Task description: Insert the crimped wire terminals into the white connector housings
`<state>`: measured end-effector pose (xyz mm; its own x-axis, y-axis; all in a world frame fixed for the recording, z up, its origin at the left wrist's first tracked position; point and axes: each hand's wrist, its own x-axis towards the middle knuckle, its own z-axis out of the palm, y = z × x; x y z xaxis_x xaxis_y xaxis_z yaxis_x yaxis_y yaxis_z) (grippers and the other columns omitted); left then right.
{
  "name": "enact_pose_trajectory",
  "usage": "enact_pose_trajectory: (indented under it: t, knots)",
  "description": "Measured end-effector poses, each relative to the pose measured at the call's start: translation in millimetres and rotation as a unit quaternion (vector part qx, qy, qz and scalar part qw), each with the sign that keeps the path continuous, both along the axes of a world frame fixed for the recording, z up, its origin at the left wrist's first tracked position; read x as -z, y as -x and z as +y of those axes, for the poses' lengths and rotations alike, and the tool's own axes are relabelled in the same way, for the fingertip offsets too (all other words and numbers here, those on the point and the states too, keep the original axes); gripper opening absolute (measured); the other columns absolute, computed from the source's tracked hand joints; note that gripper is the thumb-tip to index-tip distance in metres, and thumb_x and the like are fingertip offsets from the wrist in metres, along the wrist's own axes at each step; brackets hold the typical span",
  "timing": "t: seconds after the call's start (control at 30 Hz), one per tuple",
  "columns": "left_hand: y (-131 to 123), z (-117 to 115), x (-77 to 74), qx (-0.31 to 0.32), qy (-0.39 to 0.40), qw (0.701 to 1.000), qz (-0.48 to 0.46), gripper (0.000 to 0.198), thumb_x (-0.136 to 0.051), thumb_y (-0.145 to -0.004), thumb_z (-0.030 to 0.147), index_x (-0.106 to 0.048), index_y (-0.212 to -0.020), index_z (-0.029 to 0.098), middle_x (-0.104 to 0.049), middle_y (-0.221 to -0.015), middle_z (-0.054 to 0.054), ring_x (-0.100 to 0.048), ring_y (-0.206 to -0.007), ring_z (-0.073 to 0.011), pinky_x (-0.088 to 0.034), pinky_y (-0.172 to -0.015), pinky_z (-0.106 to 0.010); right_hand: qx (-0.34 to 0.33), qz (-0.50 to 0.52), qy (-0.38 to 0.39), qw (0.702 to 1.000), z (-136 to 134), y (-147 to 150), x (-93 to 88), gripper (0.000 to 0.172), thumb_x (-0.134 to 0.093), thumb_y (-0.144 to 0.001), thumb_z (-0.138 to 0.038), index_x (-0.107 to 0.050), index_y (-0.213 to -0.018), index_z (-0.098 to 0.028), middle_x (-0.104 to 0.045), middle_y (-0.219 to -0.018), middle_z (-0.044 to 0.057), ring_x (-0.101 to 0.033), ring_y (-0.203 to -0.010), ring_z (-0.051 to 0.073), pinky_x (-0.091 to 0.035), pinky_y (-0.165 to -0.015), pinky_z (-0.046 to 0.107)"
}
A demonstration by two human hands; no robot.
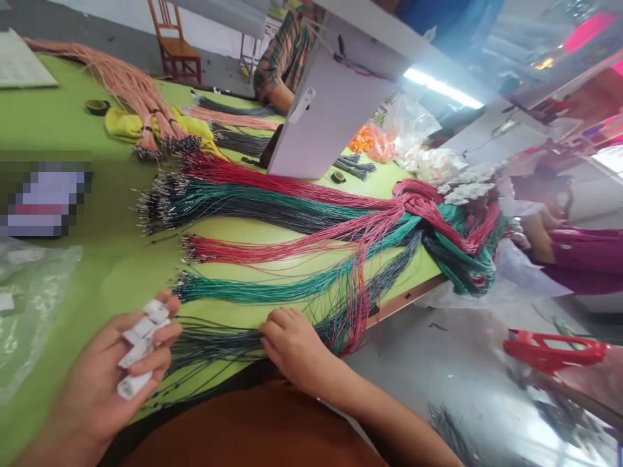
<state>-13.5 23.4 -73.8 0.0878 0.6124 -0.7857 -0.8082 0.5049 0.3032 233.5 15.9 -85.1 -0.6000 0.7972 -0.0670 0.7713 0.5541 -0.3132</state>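
Observation:
Several small white plastic connector housings (141, 334) lie in the curled fingers of my left hand (95, 376), palm up over the near left of the table. My right hand (296, 347) rests with fingers bent around the near bundle of black wires (219, 340); what its fingertips pinch is hidden. Beyond it run a bundle of green wires (253, 288) and a bundle of red wires (253, 250), their metal-tipped ends pointing left. A thicker stack of red, green and black wires (272, 201) lies farther back.
The green table (111, 272) has its edge (409, 295) at right. A phone-like, pixelated object (46, 198) and a clear plastic bag (36, 311) lie left. Peach wires (121, 81) and yellow cloth (124, 126) lie behind. A grey panel (331, 110) stands upright; other people sit beyond it.

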Motion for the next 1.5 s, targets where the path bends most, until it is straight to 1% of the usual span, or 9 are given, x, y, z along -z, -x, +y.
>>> enact_pose_trajectory:
  t: [0.1,0.23,0.5,0.63,0.73,0.93,1.07,1.23,1.5]
  knots:
    - [-10,4,8.7,0.062,-0.05,0.997,0.016,0.015,-0.051,-0.078,0.015,-0.06,-0.091,0.016,-0.052,-0.063,0.001,-0.033,-0.034,-0.0028,-0.029,-0.022,-0.01,-0.024,-0.092,-0.023,0.995,-3,4,27.9,0.014,-0.051,-0.084,-0.01,-0.053,-0.072,-0.017,-0.054,-0.077,0.006,-0.047,-0.071,0.018,-0.036,-0.066,0.031]
    - [-9,6,27.3,0.07,-0.169,0.978,0.103,0.018,-0.065,-0.075,0.024,-0.056,-0.089,0.021,-0.056,-0.064,0.002,-0.041,-0.039,-0.0056,-0.033,-0.024,-0.01,-0.006,-0.021,-0.031,0.999,-3,0,33.3,0.014,-0.047,-0.083,-0.008,-0.051,-0.072,-0.017,-0.053,-0.074,0.004,-0.046,-0.069,0.016,-0.036,-0.067,0.03]
    - [13,19,26.8,-0.008,-0.231,0.96,0.157,0.025,-0.072,-0.07,0.034,-0.052,-0.082,0.023,-0.052,-0.059,0.006,-0.04,-0.039,-0.0047,-0.032,-0.027,-0.008,0.029,0.222,0.129,0.966,1,-15,-22.5,0.01,-0.049,-0.08,-0.01,-0.052,-0.078,-0.02,-0.057,-0.069,0.0,-0.051,-0.062,0.011,-0.04,-0.058,0.022]
    - [-3,17,25.2,0.072,-0.205,0.968,0.127,0.029,-0.072,-0.07,0.026,-0.055,-0.094,0.022,-0.052,-0.064,0.005,-0.041,-0.041,-0.0044,-0.032,-0.027,-0.008,-0.064,0.281,0.248,0.925,-1,13,-52.3,0.008,-0.051,-0.086,-0.018,-0.059,-0.088,-0.02,-0.065,-0.075,0.001,-0.056,-0.064,0.01,-0.044,-0.061,0.02]
    - [-21,11,30.0,0.169,-0.18,0.963,0.109,0.031,-0.069,-0.073,0.026,-0.055,-0.1,0.02,-0.052,-0.064,0.005,-0.039,-0.04,-0.004,-0.031,-0.026,-0.009,-0.061,0.346,0.342,0.871,7,39,-49.6,0.011,-0.05,-0.086,-0.018,-0.06,-0.09,-0.018,-0.064,-0.071,-0.001,-0.056,-0.059,0.008,-0.043,-0.054,0.017]
    - [-32,11,45.0,0.183,-0.177,0.961,0.113,0.026,-0.066,-0.075,0.03,-0.056,-0.096,0.018,-0.055,-0.068,0.003,-0.038,-0.039,-0.0033,-0.03,-0.026,-0.01,0.185,0.364,0.166,0.898,31,45,1.7,0.01,-0.05,-0.077,-0.013,-0.057,-0.07,-0.016,-0.045,-0.055,-0.006,-0.038,-0.049,0.006,-0.032,-0.046,0.017]
    - [-30,12,51.1,0.207,-0.174,0.956,0.114,0.026,-0.065,-0.076,0.031,-0.056,-0.097,0.019,-0.055,-0.069,0.003,-0.038,-0.038,-0.0029,-0.03,-0.026,-0.01,0.189,0.32,0.132,0.919,31,36,16.5,0.012,-0.053,-0.079,-0.019,-0.065,-0.076,-0.016,-0.049,-0.054,-0.004,-0.038,-0.047,0.006,-0.032,-0.046,0.018]
    - [-29,9,53.3,0.221,-0.169,0.955,0.102,0.026,-0.066,-0.076,0.034,-0.057,-0.096,0.02,-0.054,-0.069,0.004,-0.036,-0.038,-0.0023,-0.03,-0.026,-0.01,0.158,0.298,0.097,0.936,29,36,17.1,0.014,-0.055,-0.082,-0.023,-0.069,-0.082,-0.018,-0.067,-0.069,0.002,-0.055,-0.059,0.011,-0.042,-0.057,0.02]
    - [-29,9,51.4,0.222,-0.168,0.954,0.113,0.029,-0.067,-0.075,0.035,-0.056,-0.096,0.019,-0.055,-0.066,0.004,-0.035,-0.039,-0.0028,-0.03,-0.027,-0.01,0.118,0.29,0.066,0.947,33,40,14.4,0.014,-0.051,-0.081,-0.015,-0.061,-0.072,-0.018,-0.063,-0.067,0.001,-0.057,-0.063,0.011,-0.043,-0.06,0.021]
